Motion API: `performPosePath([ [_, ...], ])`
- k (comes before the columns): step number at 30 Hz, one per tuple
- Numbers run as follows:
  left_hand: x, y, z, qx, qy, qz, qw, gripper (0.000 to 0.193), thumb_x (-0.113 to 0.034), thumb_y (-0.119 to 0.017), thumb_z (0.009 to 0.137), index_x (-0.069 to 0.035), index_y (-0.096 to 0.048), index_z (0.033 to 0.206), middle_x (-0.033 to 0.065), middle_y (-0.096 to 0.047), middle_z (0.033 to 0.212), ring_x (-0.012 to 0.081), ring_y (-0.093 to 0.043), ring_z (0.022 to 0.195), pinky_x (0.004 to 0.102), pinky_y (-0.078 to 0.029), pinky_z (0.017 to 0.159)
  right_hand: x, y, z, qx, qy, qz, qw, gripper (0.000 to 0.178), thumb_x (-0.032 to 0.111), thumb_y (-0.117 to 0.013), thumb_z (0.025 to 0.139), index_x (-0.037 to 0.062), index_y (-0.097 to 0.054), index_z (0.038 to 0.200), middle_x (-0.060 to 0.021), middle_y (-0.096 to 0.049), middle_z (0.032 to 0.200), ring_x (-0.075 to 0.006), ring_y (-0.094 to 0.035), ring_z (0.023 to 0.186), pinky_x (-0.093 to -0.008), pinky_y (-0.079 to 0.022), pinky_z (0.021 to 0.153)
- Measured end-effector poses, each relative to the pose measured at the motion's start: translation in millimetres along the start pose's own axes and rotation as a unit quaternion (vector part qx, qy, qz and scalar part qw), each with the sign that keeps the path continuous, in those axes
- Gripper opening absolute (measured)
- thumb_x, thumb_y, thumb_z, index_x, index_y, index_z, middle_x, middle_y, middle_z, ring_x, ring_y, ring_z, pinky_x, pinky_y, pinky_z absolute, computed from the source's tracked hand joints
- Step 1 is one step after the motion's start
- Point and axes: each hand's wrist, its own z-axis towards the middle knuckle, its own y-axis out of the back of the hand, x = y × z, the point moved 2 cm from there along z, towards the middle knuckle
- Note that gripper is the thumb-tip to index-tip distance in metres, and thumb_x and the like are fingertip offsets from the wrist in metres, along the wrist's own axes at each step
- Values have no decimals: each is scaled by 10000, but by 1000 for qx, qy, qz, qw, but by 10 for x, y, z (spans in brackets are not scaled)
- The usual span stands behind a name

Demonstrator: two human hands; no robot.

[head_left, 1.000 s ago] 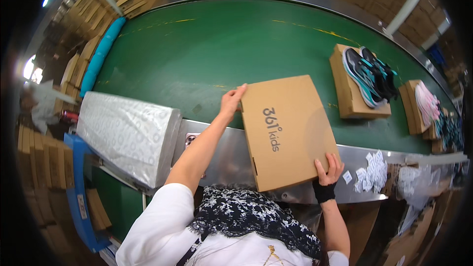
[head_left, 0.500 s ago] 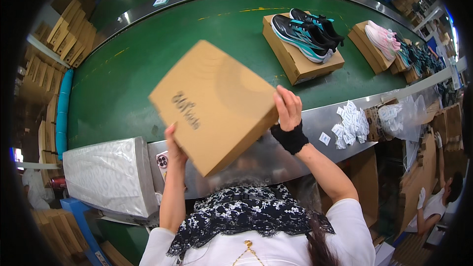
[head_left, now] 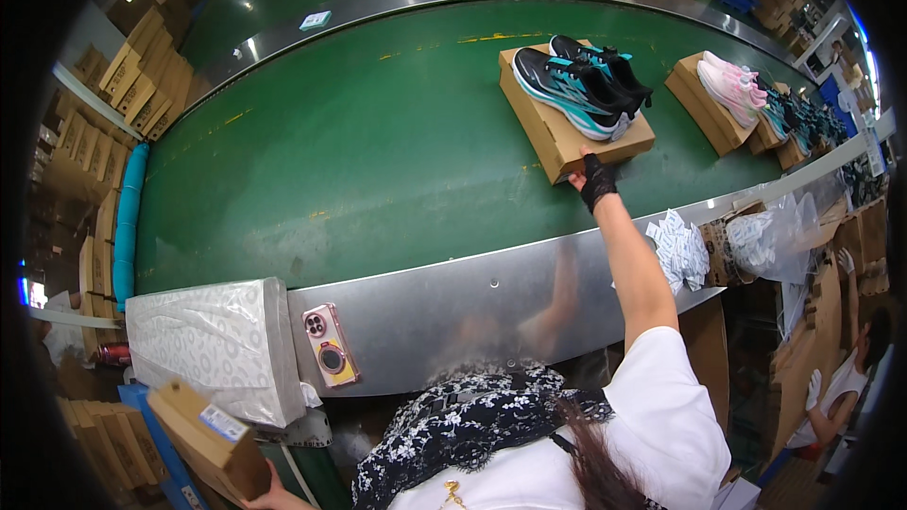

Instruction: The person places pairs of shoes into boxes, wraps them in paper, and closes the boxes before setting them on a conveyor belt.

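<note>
At the lower left, my left hand (head_left: 276, 495) grips the end of a closed brown shoebox (head_left: 203, 434) with a white label on its side. This box is tilted beside a blue frame, and part of my hand is hidden. My right hand (head_left: 595, 181), in a black wrist cover, stretches forward over the green conveyor belt. Its fingers are closed on the near edge of another brown shoebox (head_left: 539, 127). On that lid rests a pair of black and teal sneakers (head_left: 576, 85).
Pink sneakers (head_left: 729, 85) on boxes stand farther right. White packets (head_left: 676, 250) are heaped on the metal ledge (head_left: 444, 316). A phone (head_left: 332, 345) lies beside a plastic-wrapped paper stack (head_left: 213, 335). A co-worker (head_left: 846, 387) is at the far right.
The shoebox from both hands has gone down to the lower left in my left hand. My right hand let go of it and reached forward to the sneaker-topped box, which has shifted slightly nearer.
</note>
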Motion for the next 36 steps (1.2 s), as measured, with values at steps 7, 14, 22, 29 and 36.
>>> performPosePath([
  [7, 817, -384, 80, 42, 185, 79, 979, 574, -288, -642, 723, -57, -375, 1175, 165, -445, 1102, 302, -473, 985, 446, -425, 833, -1125, -441, -1116, 89, 31, -15, 995, 337, 349, -689, 724, 49, -538, 748, -69, -520, 575, -163, -530, 488, -273, -473, 454],
  [14, 2653, -1991, -1725, 490, 210, 416, 736, 353, -253, -555, 832, 0, -500, 1072, 107, -562, 935, 215, -575, 814, 324, -486, 684, -811, -859, -2603, 411, -19, -170, 895, 223, 169, -582, 811, -18, -559, 931, -69, -600, 814, -151, -586, 724, -258, -464, 613],
  [22, 3359, -2978, -3204, 744, -131, 380, 534, 353, -233, -625, 784, -34, -571, 1070, 129, -549, 1110, 191, -567, 929, 277, -434, 815, 632, -1124, -1908, 208, 643, -421, 605, 211, 143, -597, 747, 55, -588, 939, -119, -599, 882, -275, -583, 798, -323, -456, 729],
  [29, 3915, -3220, -3450, 779, -307, 350, 421, 291, -197, -643, 746, -124, -611, 1026, 172, -523, 1133, 304, -548, 972, 337, -438, 830, 530, -1129, -1422, 252, 635, -477, 553, 268, 78, -571, 724, 138, -602, 984, -99, -606, 968, -254, -583, 860, -327, -472, 732],
  [36, 4020, -3592, -3581, 780, -232, 411, 412, 188, -219, -579, 782, -108, -646, 918, 94, -627, 791, 243, -594, 722, 308, -450, 636, 537, -1434, -1318, 195, 672, -482, 528, 119, 138, -585, 747, 136, -604, 864, -103, -588, 688, -299, -573, 627, -351, -457, 562],
])
